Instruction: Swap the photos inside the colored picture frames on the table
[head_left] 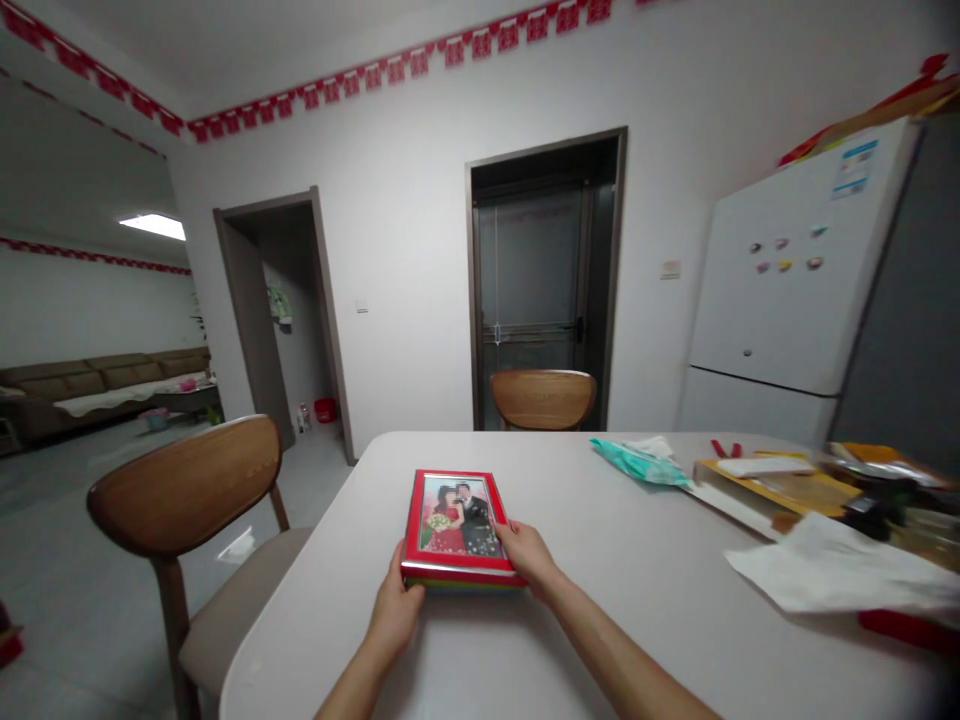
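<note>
A red photo frame [457, 515] with a picture of two people lies flat on the white table [600, 560], stacked on something with coloured edges. My left hand [396, 608] grips its near left corner, fingers curled round the edge. My right hand [529, 553] holds the near right side, thumb on the frame's top.
On the table's right lie a teal packet [639, 463], a yellow board [780, 482], white paper [840, 575] and other clutter. Wooden chairs stand at the left [187, 490] and far side [543, 398]. A white fridge [795, 290] stands at the right.
</note>
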